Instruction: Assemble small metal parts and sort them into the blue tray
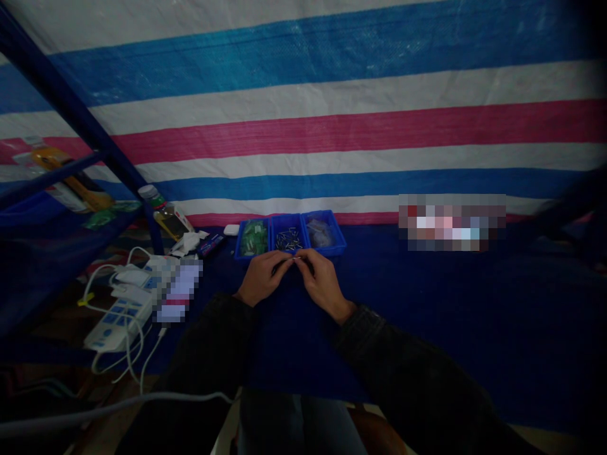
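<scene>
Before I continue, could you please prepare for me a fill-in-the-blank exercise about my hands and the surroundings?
The left bin holds items coloured ____.
The left hand and right hand meet nearest the ____ bin.
The sheet behind the bins has a pattern of ____.

Missing words: green; middle; stripes

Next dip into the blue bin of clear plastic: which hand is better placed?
Right, I'd judge. The right hand sits just in front of that blue bin; the left hand is nearer the green-filled bin. Fingertips of both meet at a small shiny piece, though.
</scene>
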A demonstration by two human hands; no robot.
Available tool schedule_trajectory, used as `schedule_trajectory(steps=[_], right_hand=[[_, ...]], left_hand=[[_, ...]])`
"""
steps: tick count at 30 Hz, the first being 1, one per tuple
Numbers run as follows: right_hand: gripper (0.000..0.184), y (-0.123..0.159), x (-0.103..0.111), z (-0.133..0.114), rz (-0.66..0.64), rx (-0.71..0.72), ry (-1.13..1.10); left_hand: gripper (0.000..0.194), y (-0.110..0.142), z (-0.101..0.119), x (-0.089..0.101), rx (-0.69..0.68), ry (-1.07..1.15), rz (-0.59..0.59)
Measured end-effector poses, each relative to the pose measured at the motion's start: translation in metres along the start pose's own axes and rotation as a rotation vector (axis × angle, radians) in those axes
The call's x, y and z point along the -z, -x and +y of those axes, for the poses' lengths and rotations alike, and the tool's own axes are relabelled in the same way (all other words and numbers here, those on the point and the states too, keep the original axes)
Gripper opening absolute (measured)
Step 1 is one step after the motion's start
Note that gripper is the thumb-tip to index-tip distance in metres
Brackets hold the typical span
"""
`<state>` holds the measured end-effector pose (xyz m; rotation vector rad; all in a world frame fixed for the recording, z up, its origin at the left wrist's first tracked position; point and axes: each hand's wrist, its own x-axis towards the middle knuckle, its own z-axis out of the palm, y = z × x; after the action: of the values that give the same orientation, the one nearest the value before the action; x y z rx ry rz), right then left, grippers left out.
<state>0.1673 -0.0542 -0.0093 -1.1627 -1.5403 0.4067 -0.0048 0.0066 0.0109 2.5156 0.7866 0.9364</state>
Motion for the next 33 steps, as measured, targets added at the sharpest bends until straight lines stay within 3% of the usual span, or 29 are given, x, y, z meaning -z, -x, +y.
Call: schedule_trajectory(steps=[11,16,26,33], right_hand=[[0.020,0.0009,0.0005,0.0029,-0.025,-0.048,0.077],[0.012,-0.0007,0.0005,0.0002,0.003,-0.002,0.056],[0.013,-0.0023,0.0041,-0.0027,0.087,-0.021,0.059],[0.036,-0.0019,0.0047,0.0005,0.053,-0.077,0.098]], left_hand=[[0.019,-0.0002,-0.0002,-0.0001,0.016,-0.015,0.011],[0.020,-0.0005,0.0007,0.0014,0.027,-0.024,0.009],[0.020,0.0001,-0.0017,0.0012,0.065,-0.029,0.040],[0.021,-0.0002,-0.0006,0.0029,0.054,-0.023,0.056]])
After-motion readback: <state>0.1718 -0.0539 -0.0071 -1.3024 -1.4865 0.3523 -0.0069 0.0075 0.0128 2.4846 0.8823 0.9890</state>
